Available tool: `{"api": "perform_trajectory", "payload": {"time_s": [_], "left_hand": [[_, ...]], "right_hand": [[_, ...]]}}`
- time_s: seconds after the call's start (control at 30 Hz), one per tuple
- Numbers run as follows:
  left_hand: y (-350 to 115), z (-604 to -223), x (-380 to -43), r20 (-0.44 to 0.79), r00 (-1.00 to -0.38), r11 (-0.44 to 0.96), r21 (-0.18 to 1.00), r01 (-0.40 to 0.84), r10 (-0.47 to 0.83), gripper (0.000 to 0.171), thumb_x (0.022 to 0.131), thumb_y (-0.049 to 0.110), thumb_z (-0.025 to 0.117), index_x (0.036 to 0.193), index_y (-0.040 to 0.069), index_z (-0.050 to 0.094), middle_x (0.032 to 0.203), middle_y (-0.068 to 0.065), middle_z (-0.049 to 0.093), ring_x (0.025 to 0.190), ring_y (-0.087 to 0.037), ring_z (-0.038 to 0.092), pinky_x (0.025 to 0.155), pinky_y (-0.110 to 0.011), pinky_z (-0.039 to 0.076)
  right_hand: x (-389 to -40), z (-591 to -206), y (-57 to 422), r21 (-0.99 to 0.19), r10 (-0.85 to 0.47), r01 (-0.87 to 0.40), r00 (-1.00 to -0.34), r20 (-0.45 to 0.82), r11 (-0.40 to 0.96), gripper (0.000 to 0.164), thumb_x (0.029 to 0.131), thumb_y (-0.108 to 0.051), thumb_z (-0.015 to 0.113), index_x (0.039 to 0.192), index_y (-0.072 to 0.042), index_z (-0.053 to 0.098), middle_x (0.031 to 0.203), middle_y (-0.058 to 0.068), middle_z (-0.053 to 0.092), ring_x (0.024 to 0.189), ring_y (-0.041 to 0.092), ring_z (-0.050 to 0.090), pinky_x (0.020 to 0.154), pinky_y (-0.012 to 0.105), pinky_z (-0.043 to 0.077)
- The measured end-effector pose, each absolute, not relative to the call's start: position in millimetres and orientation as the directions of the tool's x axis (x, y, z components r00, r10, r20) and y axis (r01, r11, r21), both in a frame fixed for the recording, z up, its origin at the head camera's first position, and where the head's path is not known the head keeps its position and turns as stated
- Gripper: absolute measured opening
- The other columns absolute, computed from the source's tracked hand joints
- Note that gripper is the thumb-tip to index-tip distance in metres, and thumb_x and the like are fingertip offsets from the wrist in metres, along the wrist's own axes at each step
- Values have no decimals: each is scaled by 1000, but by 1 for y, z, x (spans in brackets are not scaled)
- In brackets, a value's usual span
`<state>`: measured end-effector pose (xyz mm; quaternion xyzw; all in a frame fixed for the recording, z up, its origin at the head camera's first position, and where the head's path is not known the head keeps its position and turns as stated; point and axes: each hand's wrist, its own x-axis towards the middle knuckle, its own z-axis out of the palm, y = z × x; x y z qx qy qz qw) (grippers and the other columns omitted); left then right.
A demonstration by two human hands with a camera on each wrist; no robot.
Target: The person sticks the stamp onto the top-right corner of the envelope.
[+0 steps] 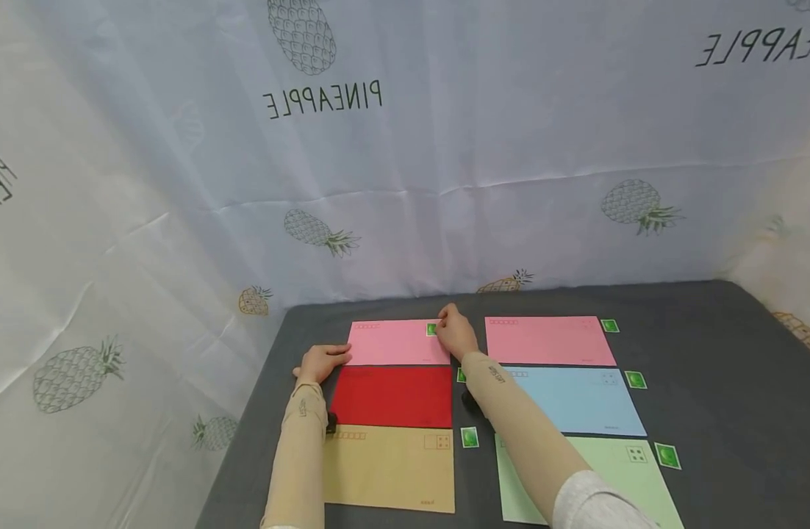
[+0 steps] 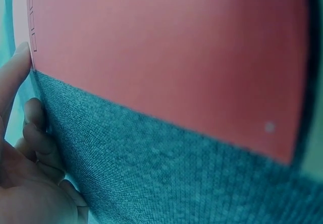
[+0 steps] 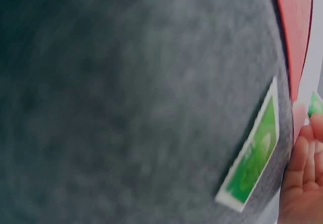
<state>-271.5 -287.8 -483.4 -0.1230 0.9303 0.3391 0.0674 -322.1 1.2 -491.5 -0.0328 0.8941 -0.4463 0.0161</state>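
Lower centre of frame: pink envelope (image 1: 398, 345), long axis left-right. Left grip (image 1: 320, 363), loose, touches left edge. Green stamp (image 1: 431, 329) just left of nearer right grip (image 1: 458, 335); whether pinched, cannot tell.

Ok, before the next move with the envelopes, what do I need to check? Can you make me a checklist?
1. Left hand at the left pink envelope's left edge: ok, fingertips are there.
2. Corner stamp at that envelope's top right corner: ok, right hand beside it.
3. Corner stamp stuck down flat: cannot tell.
4. Red envelope's stamp in plain sight: not ok, the right forearm partly hides it.
5. Tan envelope stamped: not ok, its stamp lies beside it on the table.
6. Blue envelope stamped: not ok, its stamp lies beside it.
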Motion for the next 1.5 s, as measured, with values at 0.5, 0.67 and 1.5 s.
{"api": "perform_trajectory", "payload": {"time_s": [0.5,0.67,1.5], "left_hand": [[-286,-482,-269,-188,-965,742,617,-262,-184,38,86,31,65,123,22,61,130,-16,57,122,-38,47,90,-61,18],[-285,-483,-270,-172,-967,733,631,-254,-188,38,86,30,65,123,21,62,130,-17,57,121,-38,47,91,-62,16],[-285,-480,-265,-185,-968,743,622,-247,-167,38,87,32,64,124,21,61,134,-17,53,125,-39,44,93,-62,15]], "right_hand": [[-332,-486,-7,-700,-40,7,-998,-51,714,21,91,-13,54,111,-7,51,91,14,68,72,24,62,61,37,45],[-336,-486,-7,-680,-39,4,-998,-48,733,23,91,-14,55,112,-6,51,96,14,68,81,28,64,69,43,48],[-335,-487,-10,-645,-48,15,-996,-81,764,22,93,-16,53,114,-8,47,95,13,68,78,26,63,70,41,48]]}}
